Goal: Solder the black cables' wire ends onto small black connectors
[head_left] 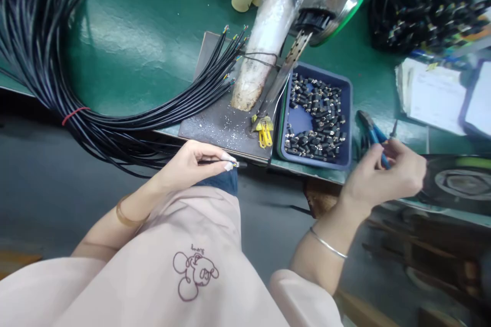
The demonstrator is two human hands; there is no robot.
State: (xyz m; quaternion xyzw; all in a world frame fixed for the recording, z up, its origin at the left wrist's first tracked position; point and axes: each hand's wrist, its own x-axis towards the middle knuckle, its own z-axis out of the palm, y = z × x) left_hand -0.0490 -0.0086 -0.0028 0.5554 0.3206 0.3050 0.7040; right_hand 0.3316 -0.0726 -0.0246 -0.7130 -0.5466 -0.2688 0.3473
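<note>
Your left hand pinched one cable end beside the near edge of the bench; your right hand, blurred, seemed closed on one pliers, right of one blue tray.

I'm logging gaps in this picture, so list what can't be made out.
In the head view:
- Pliers: handles partly covered by the blurred right grip.
- Small piece at the left grip: partly covered by it; too small.
- Papers: writing too blurred.
- Cable bundle: cut off by the left edge.
</note>
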